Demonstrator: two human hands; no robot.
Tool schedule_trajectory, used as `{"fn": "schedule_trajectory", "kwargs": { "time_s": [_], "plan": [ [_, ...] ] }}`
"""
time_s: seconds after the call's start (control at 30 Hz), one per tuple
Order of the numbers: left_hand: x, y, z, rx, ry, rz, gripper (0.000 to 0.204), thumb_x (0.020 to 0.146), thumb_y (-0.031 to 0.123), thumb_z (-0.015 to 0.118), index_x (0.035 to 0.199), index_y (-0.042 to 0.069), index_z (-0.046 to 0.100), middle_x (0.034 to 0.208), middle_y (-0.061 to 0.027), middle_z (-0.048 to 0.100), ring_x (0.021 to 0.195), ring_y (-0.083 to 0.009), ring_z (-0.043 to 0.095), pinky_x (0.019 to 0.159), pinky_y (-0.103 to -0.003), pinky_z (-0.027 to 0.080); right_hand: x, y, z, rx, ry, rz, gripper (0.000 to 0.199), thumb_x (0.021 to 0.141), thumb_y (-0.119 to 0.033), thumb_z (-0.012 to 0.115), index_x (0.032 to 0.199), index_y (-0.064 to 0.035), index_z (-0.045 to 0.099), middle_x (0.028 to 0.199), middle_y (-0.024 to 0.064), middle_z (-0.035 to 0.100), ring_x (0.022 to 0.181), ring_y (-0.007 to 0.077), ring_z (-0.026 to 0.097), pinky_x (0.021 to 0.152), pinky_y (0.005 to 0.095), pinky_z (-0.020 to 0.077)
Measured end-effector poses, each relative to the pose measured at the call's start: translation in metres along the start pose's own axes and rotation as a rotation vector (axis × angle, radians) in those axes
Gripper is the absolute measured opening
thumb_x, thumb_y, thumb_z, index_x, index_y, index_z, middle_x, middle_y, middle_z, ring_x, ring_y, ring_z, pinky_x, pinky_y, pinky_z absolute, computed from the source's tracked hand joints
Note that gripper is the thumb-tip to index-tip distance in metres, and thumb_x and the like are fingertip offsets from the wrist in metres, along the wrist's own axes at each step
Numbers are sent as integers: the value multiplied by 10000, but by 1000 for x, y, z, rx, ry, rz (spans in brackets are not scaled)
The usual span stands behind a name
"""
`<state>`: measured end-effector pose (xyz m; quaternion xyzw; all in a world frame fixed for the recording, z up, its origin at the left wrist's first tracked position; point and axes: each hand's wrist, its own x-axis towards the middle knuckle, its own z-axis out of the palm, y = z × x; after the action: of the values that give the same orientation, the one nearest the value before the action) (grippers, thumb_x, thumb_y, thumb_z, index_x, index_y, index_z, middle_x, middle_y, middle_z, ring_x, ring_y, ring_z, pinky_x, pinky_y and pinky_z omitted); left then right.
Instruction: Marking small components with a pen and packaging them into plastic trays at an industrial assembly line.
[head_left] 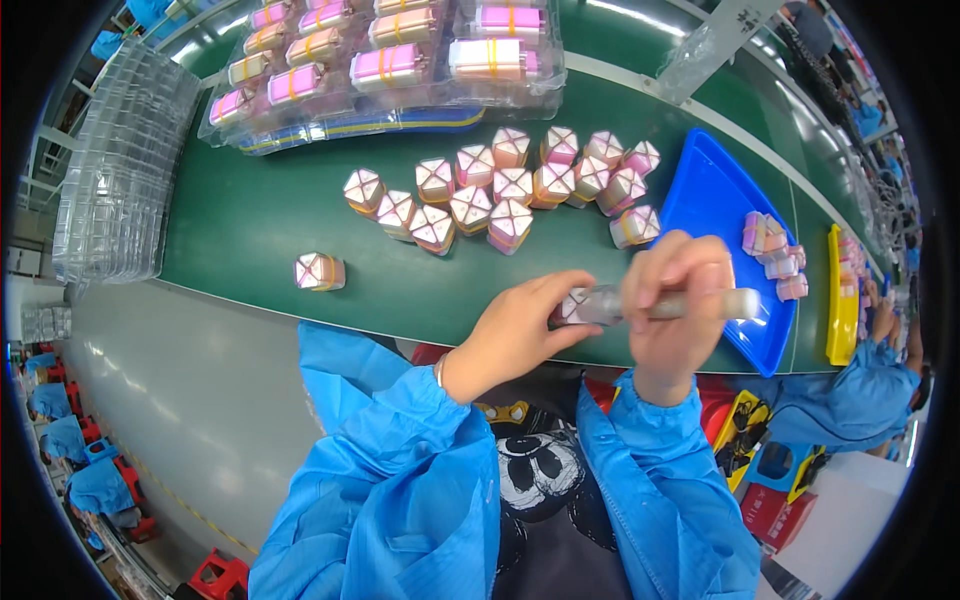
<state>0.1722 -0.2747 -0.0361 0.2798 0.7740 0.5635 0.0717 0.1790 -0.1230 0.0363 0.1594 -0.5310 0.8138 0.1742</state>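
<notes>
My left hand is closed round a small banded bundle at the near edge of the green table. The bundle's white end, with dark crossing lines, shows between thumb and fingers. My right hand, slightly blurred, grips a whitish round stick lying level. A pale, see-through part sits between the stick and the bundle; what it is I cannot tell. Beyond my hands stand several similar bundles, pink and beige with rubber bands. One bundle stands apart on the left.
Clear plastic trays at the back hold pink and beige banded bundles. Stacked clear trays rise at the far left. A blue tray with several bundles lies right, beside a yellow tray. Another person's blue sleeve is at the right.
</notes>
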Motion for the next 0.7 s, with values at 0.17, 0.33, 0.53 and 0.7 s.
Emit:
{"fn": "schedule_trajectory", "kwargs": {
  "time_s": [0.17, 0.33, 0.53, 0.7],
  "plan": [
    [1, -6, 3, 29, 74, 11, 464, 752, 262, 819, 1137, 82, 634, 904, -121, 687, 752, -296, 659, 659, -383, 528, -5, 2, 11, -137, -33, 92, 217, 983, -202, 593, 888, -6, 592, 746, 56, 574, 590, 73, 492, 514, 225, 379],
    [-2, -4, 2, 16, 54, 5, 423, 766, 233, 801, 1124, 83, 634, 930, -122, 688, 798, -320, 663, 683, -392, 530, -5, 0, 16, -234, -102, 166, 217, 963, -179, 630, 840, -3, 601, 751, 48, 592, 631, 79, 518, 545, 236, 391],
    [-2, -2, 5, 34, 82, 14, 425, 752, 216, 801, 1118, 77, 636, 955, -131, 693, 847, -337, 668, 704, -397, 529, -9, 7, 23, -272, 34, 110, 201, 976, -136, 613, 822, -10, 583, 701, 34, 559, 608, 77, 471, 533, 250, 357],
    [-4, -5, 5, 58, 82, 15, 429, 742, 196, 804, 1117, 69, 636, 953, -134, 693, 850, -336, 667, 701, -399, 527, -13, 15, 26, -343, 63, 77, 205, 974, -116, 617, 808, -15, 551, 656, 12, 524, 587, 76, 432, 518, 249, 326]
  ]
}}
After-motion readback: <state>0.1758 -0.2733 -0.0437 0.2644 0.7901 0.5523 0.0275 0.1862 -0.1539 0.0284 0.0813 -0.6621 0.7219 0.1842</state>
